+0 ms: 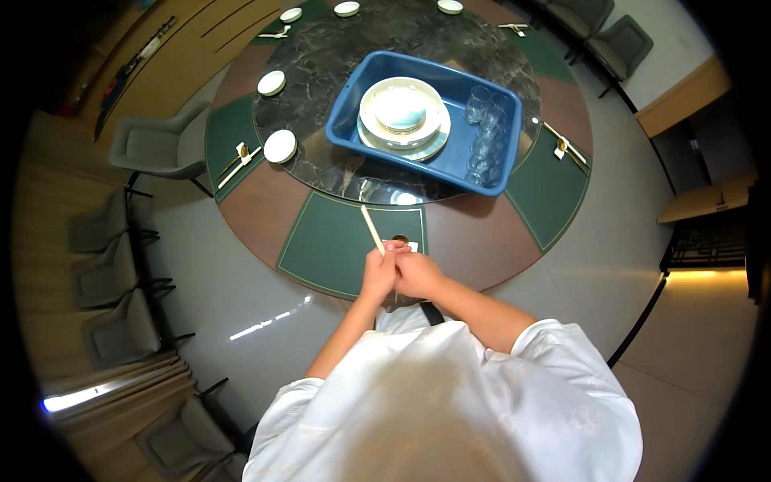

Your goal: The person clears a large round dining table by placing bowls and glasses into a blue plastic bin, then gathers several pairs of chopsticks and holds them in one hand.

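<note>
Cream-coloured stick (372, 229) is slanting toward eleven, the left hand (377, 272) gripping it; the right hand (419, 275) is pressing alongside, contents hidden, at the worktop's (474, 245) six-o'clock edge.

Gray upholstered chairs (120, 331) line beige curtains (46, 265) at left on a glossy, pale floor (205, 281), with wood-toned cabinetry (205, 40) and more gray seats (625, 50) beyond, as a warm light strip (707, 275) glows at right.
</note>
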`<move>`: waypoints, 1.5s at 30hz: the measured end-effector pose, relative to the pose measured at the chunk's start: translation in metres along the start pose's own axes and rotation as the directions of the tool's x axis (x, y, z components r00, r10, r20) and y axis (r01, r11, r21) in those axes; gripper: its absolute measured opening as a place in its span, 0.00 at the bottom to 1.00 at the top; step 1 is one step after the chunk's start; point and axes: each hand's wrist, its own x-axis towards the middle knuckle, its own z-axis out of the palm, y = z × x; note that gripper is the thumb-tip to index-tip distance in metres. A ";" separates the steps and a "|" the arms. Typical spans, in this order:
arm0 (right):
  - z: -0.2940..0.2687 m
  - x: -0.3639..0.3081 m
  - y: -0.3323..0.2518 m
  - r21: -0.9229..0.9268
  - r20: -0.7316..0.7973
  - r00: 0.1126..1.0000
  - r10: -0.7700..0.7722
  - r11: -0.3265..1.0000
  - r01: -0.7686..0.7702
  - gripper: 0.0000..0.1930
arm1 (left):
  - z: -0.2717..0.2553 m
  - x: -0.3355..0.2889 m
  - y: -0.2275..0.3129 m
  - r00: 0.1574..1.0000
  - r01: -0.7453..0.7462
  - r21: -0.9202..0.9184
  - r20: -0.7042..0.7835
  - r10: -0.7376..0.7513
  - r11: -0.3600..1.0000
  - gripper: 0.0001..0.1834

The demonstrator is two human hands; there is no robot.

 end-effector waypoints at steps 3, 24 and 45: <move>0.001 -0.013 0.005 0.012 -0.075 0.990 -0.120 0.993 0.122 0.13 | 0.008 -0.016 0.025 0.999 -0.037 -0.024 0.001 0.037 0.999 0.22; 0.031 -0.044 -0.064 0.621 0.654 0.744 0.137 0.465 -0.631 0.12 | -0.065 -0.099 0.099 0.983 -0.041 -0.655 -0.160 -0.086 0.754 0.17; 0.286 0.126 -0.304 0.397 0.765 0.639 0.077 0.724 -0.563 0.10 | -0.420 -0.230 0.103 0.886 -0.280 -0.713 -0.449 -0.112 0.642 0.24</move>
